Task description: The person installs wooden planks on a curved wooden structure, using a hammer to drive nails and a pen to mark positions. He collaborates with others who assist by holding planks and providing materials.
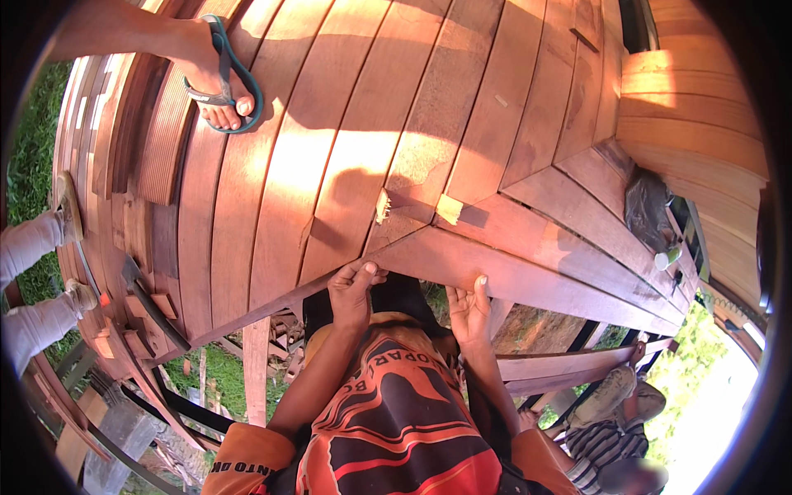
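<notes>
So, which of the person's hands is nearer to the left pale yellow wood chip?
Left. In the picture, the left hand is just below that yellow wood chip; the right hand is farther off, below and right.

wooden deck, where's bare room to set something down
Bare boards lie between the sandaled foot and the two pale scraps, and between the scraps and the black plastic. The left edge is crowded: stacked planks, a dark tool, shoes.

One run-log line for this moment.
left hand: fingers curled, near edge of deck | right hand: same edge, contact unclear | two pale wood pieces: on deck, beyond hands
</notes>
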{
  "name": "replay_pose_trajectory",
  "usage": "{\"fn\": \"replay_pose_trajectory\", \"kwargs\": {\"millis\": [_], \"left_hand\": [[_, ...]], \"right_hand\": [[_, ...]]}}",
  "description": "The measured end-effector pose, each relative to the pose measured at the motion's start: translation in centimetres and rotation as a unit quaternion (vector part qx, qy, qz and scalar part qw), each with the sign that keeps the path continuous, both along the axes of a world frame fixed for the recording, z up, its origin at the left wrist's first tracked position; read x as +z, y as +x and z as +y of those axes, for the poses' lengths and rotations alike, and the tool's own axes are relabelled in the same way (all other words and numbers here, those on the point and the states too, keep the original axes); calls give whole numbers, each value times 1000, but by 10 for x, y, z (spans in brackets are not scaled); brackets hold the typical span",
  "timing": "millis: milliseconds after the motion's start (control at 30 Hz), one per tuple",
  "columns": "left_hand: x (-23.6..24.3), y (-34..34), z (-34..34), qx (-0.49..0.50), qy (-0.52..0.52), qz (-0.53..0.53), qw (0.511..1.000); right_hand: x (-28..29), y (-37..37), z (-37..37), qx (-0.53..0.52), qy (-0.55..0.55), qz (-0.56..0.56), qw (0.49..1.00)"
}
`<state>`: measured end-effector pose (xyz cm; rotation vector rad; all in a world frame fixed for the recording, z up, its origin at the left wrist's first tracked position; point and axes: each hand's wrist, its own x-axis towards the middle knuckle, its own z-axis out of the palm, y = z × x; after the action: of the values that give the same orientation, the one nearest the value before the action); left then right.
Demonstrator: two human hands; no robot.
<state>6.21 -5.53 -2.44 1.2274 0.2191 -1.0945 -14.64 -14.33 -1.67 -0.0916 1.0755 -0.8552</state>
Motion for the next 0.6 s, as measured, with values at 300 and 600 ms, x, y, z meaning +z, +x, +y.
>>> {"fn": "replay_pose_trajectory", "kwargs": {"millis": [300, 600], "left_hand": [[-1, 0, 2, 10, -8, 12, 1000], [1, -3, 0, 21, -4, 7, 1000]], "right_hand": [[1, 1, 3, -14, 5, -6, 1000], [-2, 1, 0, -22, 14, 15, 1000]]}}
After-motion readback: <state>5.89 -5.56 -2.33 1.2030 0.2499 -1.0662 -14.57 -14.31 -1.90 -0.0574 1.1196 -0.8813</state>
